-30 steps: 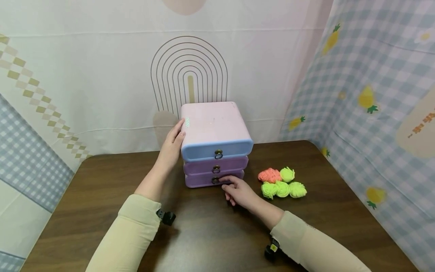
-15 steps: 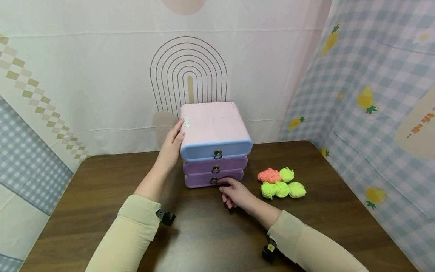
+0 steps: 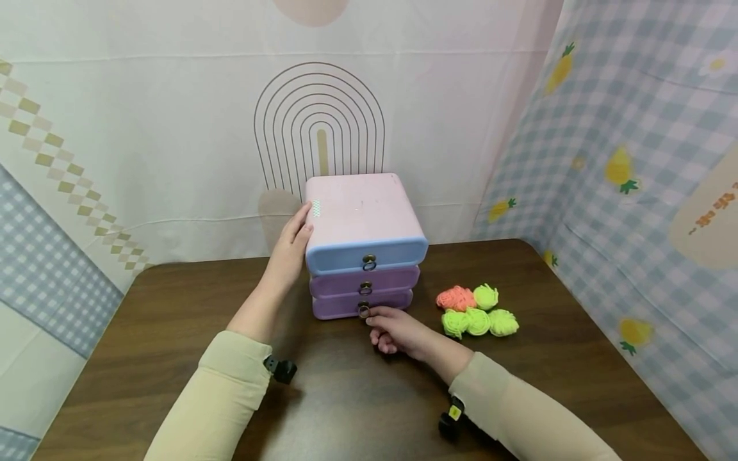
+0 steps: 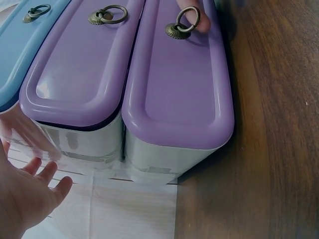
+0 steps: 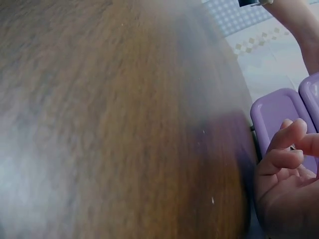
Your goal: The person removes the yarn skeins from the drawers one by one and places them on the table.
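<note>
A small chest of drawers [image 3: 363,205] has a pink top, a blue upper drawer [image 3: 340,258] and two purple drawers below it. Each drawer front carries a brass ring pull. My left hand [image 3: 288,250] rests along the chest's left upper edge with fingers extended; the left wrist view shows those fingers [image 4: 47,174] spread beside the side wall. At the bottom purple drawer [image 4: 182,84], my right hand [image 3: 398,330] holds the ring pull [image 4: 188,20] at its fingertips, the ring lifted out from the front. The right wrist view shows the other fingers [image 5: 284,159] curled.
Right of the chest lie an orange yarn bundle [image 3: 456,298] and several yellow-green yarn bundles [image 3: 477,321] on the dark wooden table [image 3: 346,410]. A patterned cloth [image 3: 202,128] hangs behind, and a checked cloth [image 3: 605,160] stands along the right side.
My right hand has shifted slightly left and down, its index finger moving from the drawer front to the ring pull, which now hangs lifted outward. The left hand stays in place.
</note>
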The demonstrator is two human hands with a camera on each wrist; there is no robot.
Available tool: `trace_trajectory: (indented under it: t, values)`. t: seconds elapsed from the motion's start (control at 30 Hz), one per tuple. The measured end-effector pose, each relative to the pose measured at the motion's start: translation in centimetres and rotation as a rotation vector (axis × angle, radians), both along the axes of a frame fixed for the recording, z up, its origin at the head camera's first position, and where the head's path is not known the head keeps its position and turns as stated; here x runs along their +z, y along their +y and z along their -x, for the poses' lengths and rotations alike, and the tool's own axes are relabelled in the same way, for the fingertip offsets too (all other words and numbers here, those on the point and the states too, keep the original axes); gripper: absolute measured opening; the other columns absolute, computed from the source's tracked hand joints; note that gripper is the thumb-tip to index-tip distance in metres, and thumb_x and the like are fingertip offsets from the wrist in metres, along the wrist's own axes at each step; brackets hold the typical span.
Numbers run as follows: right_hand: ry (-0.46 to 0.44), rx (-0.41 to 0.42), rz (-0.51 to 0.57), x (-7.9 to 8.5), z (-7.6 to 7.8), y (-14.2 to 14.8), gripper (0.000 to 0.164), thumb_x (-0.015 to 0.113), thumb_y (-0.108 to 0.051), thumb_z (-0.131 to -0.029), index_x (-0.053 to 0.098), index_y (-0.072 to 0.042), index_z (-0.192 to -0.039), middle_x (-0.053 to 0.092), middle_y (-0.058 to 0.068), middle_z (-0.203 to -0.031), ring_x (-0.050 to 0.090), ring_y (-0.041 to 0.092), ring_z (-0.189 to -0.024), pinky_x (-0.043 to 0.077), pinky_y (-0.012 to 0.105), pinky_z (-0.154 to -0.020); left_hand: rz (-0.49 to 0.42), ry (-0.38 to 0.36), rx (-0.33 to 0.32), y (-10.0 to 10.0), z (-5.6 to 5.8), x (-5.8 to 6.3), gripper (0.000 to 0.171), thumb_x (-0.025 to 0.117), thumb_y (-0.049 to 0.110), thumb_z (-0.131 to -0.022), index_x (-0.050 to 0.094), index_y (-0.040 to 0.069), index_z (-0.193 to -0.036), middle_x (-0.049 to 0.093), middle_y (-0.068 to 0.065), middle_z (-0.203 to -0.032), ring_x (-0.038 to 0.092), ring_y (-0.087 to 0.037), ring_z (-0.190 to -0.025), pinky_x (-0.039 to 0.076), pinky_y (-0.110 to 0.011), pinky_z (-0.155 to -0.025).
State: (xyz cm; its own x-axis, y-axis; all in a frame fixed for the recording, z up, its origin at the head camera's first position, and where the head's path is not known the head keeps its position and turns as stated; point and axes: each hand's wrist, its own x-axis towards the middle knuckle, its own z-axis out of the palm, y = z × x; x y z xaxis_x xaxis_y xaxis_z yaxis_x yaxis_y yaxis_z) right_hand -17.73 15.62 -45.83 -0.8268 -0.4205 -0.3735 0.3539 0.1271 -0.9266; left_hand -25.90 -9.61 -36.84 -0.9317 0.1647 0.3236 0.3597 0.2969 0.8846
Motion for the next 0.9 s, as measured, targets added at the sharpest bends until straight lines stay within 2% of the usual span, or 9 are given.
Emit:
trace_trajectory:
  t: [0.2, 0.4, 0.63, 0.9]
  values:
    - [-0.014, -0.025, -0.019, -0.2, 0.2, -0.6, 0.046, 0.049, -0.017, -0.103, 0.042, 0.002, -0.144, 0.059, 0.004, -0.069, 0.049, 0.005, -0.047, 0.038, 0.019, -0.043, -0.008, 0.011, 0.009, 0.0, 0.2, -0.3, 0.056, 0.04, 0.048, -0.103, 0.033, 0.031, -0.156, 0.027, -0.004, -0.161, 0.023, -0.022, -0.147, 0.019, -0.047, -0.118]
    - [-0.009, -0.064, -0.056, 0.0, 0.2, -0.8, 0.046, 0.049, -0.017, -0.103, 0.044, 0.0, -0.145, 0.061, 0.005, -0.067, 0.049, 0.005, -0.045, 0.038, 0.019, -0.041, -0.006, 0.019, 0.005, 0.0, 0.2, -0.2, 0.055, 0.04, 0.045, -0.104, 0.033, 0.029, -0.156, 0.027, -0.005, -0.161, 0.023, -0.022, -0.147, 0.019, -0.047, -0.118]
    - [0.004, -0.067, -0.057, -0.1, 0.3, -1.0, 0.044, 0.05, -0.017, -0.103, 0.046, 0.0, -0.144, 0.06, 0.005, -0.065, 0.049, 0.006, -0.044, 0.038, 0.019, -0.04, -0.006, -0.013, -0.019, 0.6, -2.7, 3.3, 0.054, 0.04, 0.025, -0.105, 0.031, 0.01, -0.156, 0.025, -0.017, -0.16, 0.021, -0.031, -0.147, 0.017, -0.048, -0.119]
    - [0.041, -0.084, -0.082, -0.2, 0.2, -1.0, 0.044, 0.047, -0.015, -0.104, 0.046, -0.001, -0.145, 0.06, 0.005, -0.062, 0.05, 0.006, -0.042, 0.038, 0.019, -0.039, -0.007, -0.009, -0.018, 0.6, -3.0, 3.5, 0.054, 0.04, 0.024, -0.105, 0.031, 0.008, -0.156, 0.025, -0.018, -0.16, 0.022, -0.032, -0.147, 0.017, -0.048, -0.119]
